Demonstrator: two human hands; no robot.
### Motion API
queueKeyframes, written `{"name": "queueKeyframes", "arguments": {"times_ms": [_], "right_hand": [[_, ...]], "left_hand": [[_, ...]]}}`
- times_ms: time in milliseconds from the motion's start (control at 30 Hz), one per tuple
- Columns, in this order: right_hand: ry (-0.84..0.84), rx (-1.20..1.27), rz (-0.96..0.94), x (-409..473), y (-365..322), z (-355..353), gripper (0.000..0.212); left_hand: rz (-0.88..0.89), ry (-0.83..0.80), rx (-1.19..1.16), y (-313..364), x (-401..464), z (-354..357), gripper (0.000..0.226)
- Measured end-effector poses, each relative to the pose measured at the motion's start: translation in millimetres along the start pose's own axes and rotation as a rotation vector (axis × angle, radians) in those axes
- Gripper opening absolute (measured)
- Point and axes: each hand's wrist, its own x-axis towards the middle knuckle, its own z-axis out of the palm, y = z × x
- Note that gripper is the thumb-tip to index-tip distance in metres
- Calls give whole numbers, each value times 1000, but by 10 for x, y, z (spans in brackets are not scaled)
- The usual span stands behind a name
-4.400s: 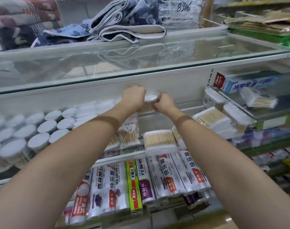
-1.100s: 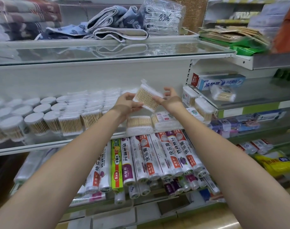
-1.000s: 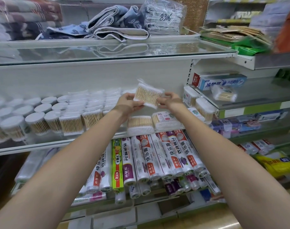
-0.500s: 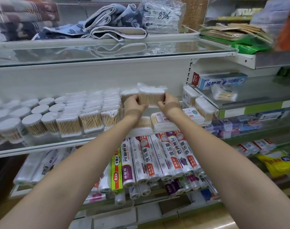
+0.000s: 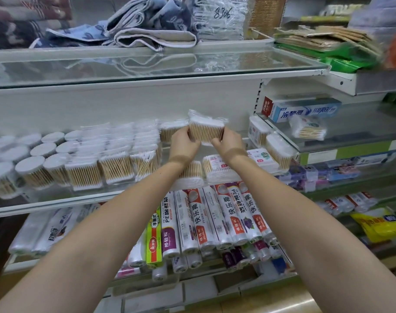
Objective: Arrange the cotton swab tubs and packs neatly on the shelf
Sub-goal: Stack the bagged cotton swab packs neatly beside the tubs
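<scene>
Both hands hold one clear-wrapped pack of wooden cotton swabs [image 5: 206,129] upright above the back of the glass shelf [image 5: 57,201]. My left hand [image 5: 183,144] grips its left end and my right hand [image 5: 228,143] its right end. Left of it stand rows of similar swab packs [image 5: 115,168], and round white-lidded swab tubs [image 5: 29,164] fill the shelf's left end. Below my wrists lie a loose swab pack [image 5: 190,170] and a labelled pack [image 5: 217,167].
More swab boxes [image 5: 279,151] sit at the shelf's right end, next to a side shelf with a toothpaste box [image 5: 305,110]. Rolls of plastic wrap and bags [image 5: 215,220] lie on the shelf below. Folded towels [image 5: 147,30] rest on the glass top shelf.
The pack has been turned from tilted to upright and level and moved slightly up and back toward the shelf's rear, with both hands still on it.
</scene>
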Motion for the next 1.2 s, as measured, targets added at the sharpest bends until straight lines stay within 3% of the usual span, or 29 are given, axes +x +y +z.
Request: {"name": "queueKeyframes", "arguments": {"times_ms": [267,500,733,967,1200], "right_hand": [[65,85,-31,150,74,136,4],[29,68,8,184,156,200,7],[22,16,11,142,159,194,14],[28,21,1,124,140,201,12],[115,267,35,28,77,135,13]], "left_hand": [[-29,96,-15,-92,63,76,9],[-72,97,-100,-49,58,65,33],[-161,124,-169,-106,86,30,21],[-138,103,-205,-133,84,51,18],[-10,148,-207,-138,118,57,20]]}}
